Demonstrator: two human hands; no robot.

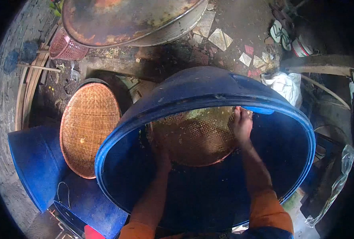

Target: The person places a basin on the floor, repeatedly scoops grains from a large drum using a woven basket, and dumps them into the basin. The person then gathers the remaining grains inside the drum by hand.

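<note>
Left hand grips the near-left rim of the woven tray — fingers clenched on its edge, in shadow. Tray sits tilted inside the blue barrel, between both grips. Right hand grasps the tray's far-right rim. Second woven tray leans well left of the left grip.

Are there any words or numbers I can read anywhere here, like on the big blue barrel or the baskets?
None: no word, number or sign can be read.
The blue barrel shows plain blue plastic.
The woven tray held by the left hand and right hand has only food bits on it.
The second woven tray, the rusty metal pan and the pink basket bear no lettering.
The scraps on the ground are too blurred to tell.
</note>
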